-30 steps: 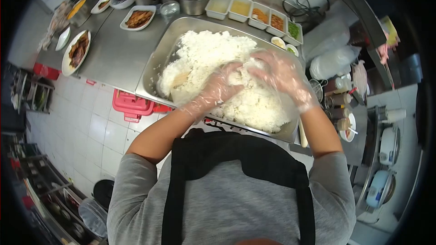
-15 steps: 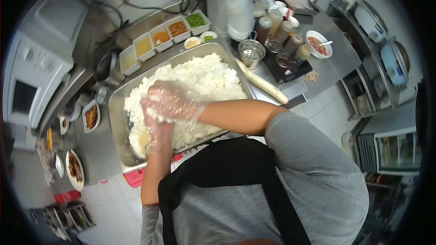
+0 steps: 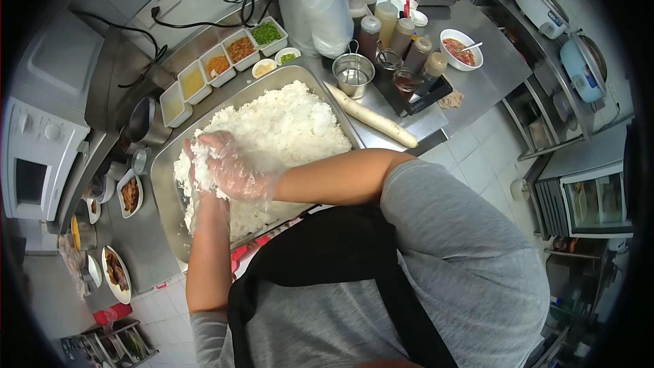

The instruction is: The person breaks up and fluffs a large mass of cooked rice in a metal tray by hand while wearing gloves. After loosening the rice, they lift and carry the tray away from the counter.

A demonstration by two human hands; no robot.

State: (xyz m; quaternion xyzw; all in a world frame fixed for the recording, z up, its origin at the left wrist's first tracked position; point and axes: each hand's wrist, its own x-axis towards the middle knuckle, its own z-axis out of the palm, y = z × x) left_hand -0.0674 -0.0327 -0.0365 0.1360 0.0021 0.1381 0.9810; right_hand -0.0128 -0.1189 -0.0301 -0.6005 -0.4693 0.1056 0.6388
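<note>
A deep metal tray point(image 3: 159, 177) holds a broad bed of cooked white rice point(image 3: 293, 116). Both my hands wear clear plastic gloves and are together over the tray's left part. My left hand point(image 3: 208, 199) cups a clump of rice from below, much of it hidden by the grains. From the right, my right hand point(image 3: 231, 167) presses its curled fingers against the same clump. Loose grains stick to both gloves. Below my hands, part of the tray's near side has a thinner layer of rice.
Behind the tray stand several white tubs of toppings point(image 3: 218, 67). To the right are a white radish point(image 3: 373, 120), a metal cup point(image 3: 353, 75), sauce bottles point(image 3: 403, 34) and a bowl with a spoon point(image 3: 462, 50). Meat dishes point(image 3: 116, 274) sit left; a microwave point(image 3: 44, 157) is farther left.
My hands have lifted a clump of rice, which now shows between them; before, they were pressed together lower in the rice. The whole view has shifted slightly.
</note>
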